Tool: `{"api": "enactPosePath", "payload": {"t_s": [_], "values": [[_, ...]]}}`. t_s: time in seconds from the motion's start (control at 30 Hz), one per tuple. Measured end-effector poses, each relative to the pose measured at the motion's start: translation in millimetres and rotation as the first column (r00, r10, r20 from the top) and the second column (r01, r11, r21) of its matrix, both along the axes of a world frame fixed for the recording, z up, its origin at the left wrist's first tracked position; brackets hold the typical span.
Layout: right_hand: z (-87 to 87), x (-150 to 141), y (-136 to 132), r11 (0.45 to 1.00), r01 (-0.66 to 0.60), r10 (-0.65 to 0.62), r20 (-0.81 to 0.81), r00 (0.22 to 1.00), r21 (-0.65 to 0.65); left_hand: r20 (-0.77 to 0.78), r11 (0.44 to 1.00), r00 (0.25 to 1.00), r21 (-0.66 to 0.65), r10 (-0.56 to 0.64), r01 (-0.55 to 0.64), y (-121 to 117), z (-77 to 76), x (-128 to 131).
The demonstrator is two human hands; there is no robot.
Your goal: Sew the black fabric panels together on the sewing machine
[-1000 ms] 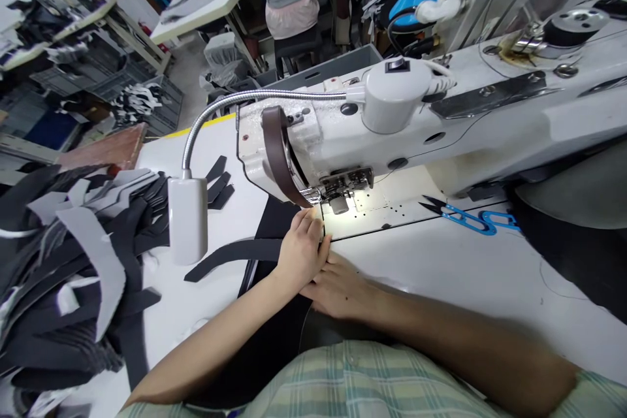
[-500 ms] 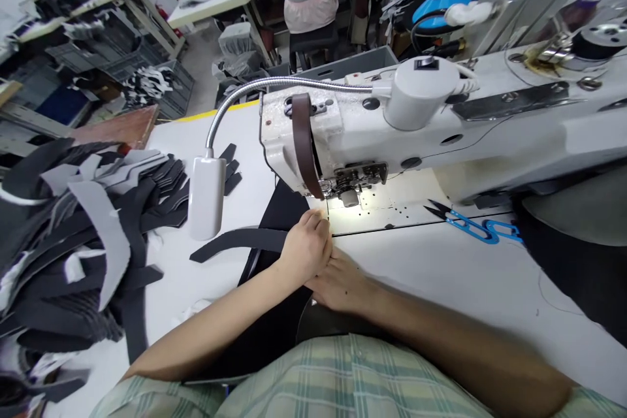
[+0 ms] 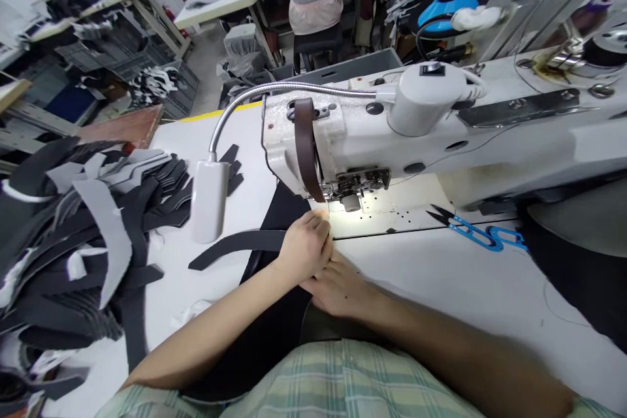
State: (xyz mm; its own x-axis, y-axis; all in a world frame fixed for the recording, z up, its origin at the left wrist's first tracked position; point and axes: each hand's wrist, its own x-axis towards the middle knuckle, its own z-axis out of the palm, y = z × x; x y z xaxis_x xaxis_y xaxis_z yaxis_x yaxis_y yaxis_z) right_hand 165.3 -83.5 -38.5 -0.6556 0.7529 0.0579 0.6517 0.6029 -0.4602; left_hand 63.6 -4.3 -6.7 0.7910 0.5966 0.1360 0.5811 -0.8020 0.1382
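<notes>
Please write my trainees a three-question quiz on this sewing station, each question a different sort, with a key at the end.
1. True or false: the blue snips lie apart from both the left hand and the right hand.

2. Multiple choice: which hand reaches nearer the needle end of the sewing machine?
A. Left
B. Right

3. Fill the gap: from the left hand, the dark curved strip extends toward the picture's ___ edge.

Key: 1. True. 2. A. 3. left.

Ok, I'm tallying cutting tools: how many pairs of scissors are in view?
1: the blue-handled scissors, lying partly on the white table, to the right of the right hand. Others may be hidden under the fabric pile.
</notes>
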Motion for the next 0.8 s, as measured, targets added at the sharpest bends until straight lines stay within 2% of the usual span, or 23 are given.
{"api": "enactPosePath", "payload": {"t_s": [0.1, 0.17, 0.3, 0.37, 0.5, 0.7, 0.8], "values": [[3.8, 3, 3, 0.999, 0.032, -0.032, 0.008, 0.999, 0.040, -0.031, 1.000, 0.999, -0.014, 0.010, -0.011, 9, 3.9, 2], [6.4, 2, 1, 0.993, 0.069, -0.071, 0.018, 0.997, 0.094, -0.084, 0.999, 0.996, -0.009, 0.037, -0.038, 12, 11.7, 1], [7.9, -6, -14, 0.978, 0.087, -0.097, 0.045, 0.994, 0.190, -0.220, 0.978, 0.955, 0.117, 0.197, -0.175, 7, 29.8, -4], [7.0, -9, -19, 0.978, 0.058, -0.069, 0.051, 0.996, 0.202, -0.267, 0.980, 0.947, 0.131, 0.182, -0.151, 0, 33.0, -4], [4.3, -10, -21, 0.986, 0.018, -0.025, 0.043, 0.999, 0.167, -0.385, 1.000, 0.923, -0.004, 0.013, -0.016, -10, 27.4, 6], [4.6, -7, -17, 0.984, 0.056, -0.056, -0.002, 0.998, 0.170, -0.548, 0.977, 0.836, -0.152, 0.042, -0.149, -11, 31.5, 14], [10.0, -5, -16, 0.986, 0.053, -0.063, 0.056, 0.996, 0.158, -0.530, 0.962, 0.847, -0.201, 0.050, -0.182, -8, 33.5, 10]]}}
